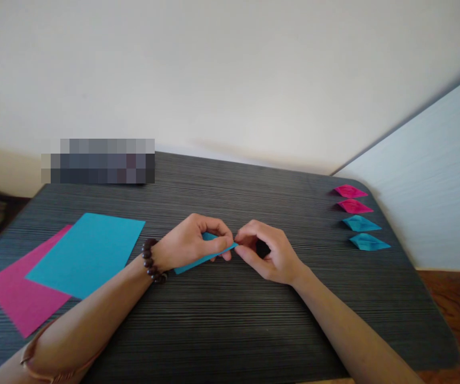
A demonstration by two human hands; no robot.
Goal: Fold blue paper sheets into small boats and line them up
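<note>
Between my hands, above the middle of the dark table, is a folded piece of blue paper [201, 261]. My left hand [196, 242] is closed on it, thumb on top and fingers behind, covering much of it. The paper narrows to a point at its right end. There my right hand [270, 250] pinches the tip between thumb and forefinger. A beaded bracelet [150, 261] circles my left wrist.
At the left, a flat blue sheet [89, 256] overlaps a pink sheet [25, 298]. Along the right edge of the table [230, 330] stand pink folded paper boats [352, 206] and blue folded paper boats [368, 241]. A blurred-out object [102, 162] sits at the back left by the wall.
</note>
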